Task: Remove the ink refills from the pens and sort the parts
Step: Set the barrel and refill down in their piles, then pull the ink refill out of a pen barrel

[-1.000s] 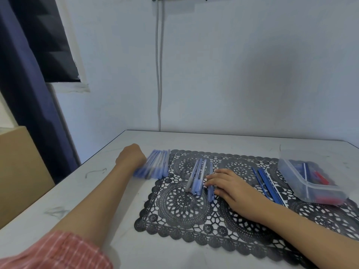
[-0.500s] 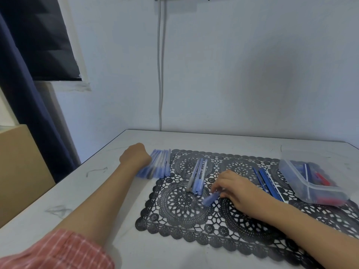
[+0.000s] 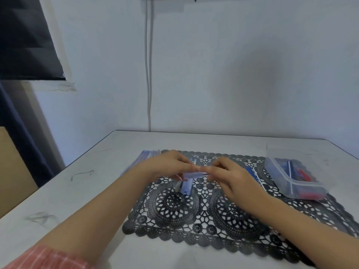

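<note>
One translucent blue plastic pen [image 3: 195, 174], pinched at either end by left hand [image 3: 165, 167] and right hand [image 3: 231, 174], sits just above the centre of the black lace placemat [image 3: 233, 220]. Long axis runs left-right, approx level; tip end too blurred to tell. Prob. partway done: grey-blue barrels [image 3: 184, 188] lie on the mat beneath, dark blue refills [image 3: 252, 172] right of centre, clear plastic tub [image 3: 303, 188] w/ blue and red bits at right end. Bundle of pale blue pens [image 3: 144, 159] at far-left edge seems still to do.

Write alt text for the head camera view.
The left hand and right hand hold a blue pen between them over a black lace placemat. More pens lie at the mat's left; a clear plastic container of parts sits on its right.
</note>
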`<state>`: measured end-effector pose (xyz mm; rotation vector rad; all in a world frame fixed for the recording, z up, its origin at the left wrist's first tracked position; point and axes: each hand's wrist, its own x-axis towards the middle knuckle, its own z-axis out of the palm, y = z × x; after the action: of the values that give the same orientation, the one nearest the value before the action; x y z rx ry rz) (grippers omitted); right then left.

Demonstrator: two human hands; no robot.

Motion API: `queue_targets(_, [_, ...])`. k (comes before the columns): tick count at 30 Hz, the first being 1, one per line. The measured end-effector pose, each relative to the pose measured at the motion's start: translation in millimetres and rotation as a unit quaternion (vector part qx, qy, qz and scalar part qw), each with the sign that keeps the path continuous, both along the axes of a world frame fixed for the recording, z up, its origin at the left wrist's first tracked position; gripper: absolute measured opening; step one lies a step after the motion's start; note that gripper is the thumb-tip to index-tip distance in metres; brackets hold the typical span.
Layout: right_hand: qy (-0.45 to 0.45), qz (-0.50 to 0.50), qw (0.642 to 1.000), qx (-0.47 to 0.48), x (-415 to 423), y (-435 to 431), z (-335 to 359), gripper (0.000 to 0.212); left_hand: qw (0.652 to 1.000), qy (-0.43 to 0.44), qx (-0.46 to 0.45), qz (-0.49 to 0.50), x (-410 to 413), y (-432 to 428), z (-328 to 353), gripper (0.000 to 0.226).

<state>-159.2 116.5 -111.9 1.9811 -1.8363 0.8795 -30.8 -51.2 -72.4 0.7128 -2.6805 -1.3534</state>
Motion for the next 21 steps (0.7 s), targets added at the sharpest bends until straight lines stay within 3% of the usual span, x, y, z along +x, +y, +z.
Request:
queue_targets(5, [-0.031, -0.016, 0.999, -0.015, -0.8, 2.0, -2.8, 0.044, 0.992, 0.029, 0.119, -0.034, -2.9, 16.8, -8.0, 0.016])
queue_targets(10, [-0.019, -0.037, 0.999, -0.018, -4.2, 2.2, -3.3, 0.047, 0.995, 0.071, 0.074, -0.017, -8.5, 26.2, -17.9, 0.018])
queue_targets(12, [0.03, -0.078, 0.996, -0.038, -9.6, 0.5, -2.8, 0.042, 0.995, 0.101, 0.026, 0.012, -12.9, 26.2, -25.4, 0.018])
queue_targets(15, [0.047, -0.132, 0.989, -0.056, -21.5, -0.7, 2.2, 0.026, 0.984, 0.123, -0.122, 0.044, -17.6, 26.3, -35.7, 0.02])
queue_targets(18, [0.027, -0.153, 0.988, -0.011, -31.6, 1.5, 12.1, 0.016, 0.962, 0.159, -0.22, 0.039, -15.1, 29.4, -38.2, 0.021])
queue_targets(21, [0.042, -0.14, 0.989, 0.003, -34.9, 3.6, 20.0, 0.019, 0.928, 0.188, -0.316, 0.058, -13.6, 28.9, -42.2, 0.032])
